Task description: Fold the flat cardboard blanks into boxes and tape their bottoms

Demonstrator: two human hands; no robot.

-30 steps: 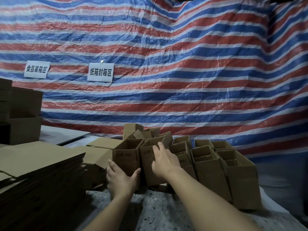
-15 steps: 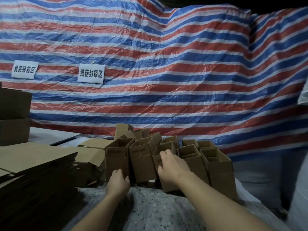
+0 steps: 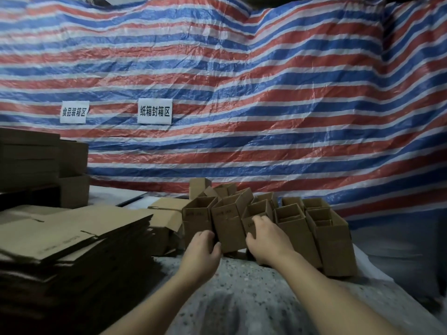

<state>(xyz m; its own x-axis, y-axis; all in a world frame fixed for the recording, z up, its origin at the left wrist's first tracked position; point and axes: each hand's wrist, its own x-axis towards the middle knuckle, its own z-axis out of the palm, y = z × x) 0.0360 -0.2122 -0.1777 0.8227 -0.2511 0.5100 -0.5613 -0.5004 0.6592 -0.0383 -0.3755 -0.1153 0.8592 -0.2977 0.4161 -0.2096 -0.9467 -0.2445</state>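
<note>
Both hands hold folded boxes: the left hand point(image 3: 202, 247) grips the upright middle box point(image 3: 228, 228), the right hand point(image 3: 267, 240) grips its right-hand neighbour point(image 3: 256, 215).

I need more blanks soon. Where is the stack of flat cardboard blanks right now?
In the head view, the stack of flat cardboard blanks sits at the lower left on the table, left of the left hand and the cluster of folded boxes.

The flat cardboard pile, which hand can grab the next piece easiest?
Probably the left hand. The flat pile lies on its side, with nothing between them. The right hand rests on a folded box and would have to cross over.
</note>
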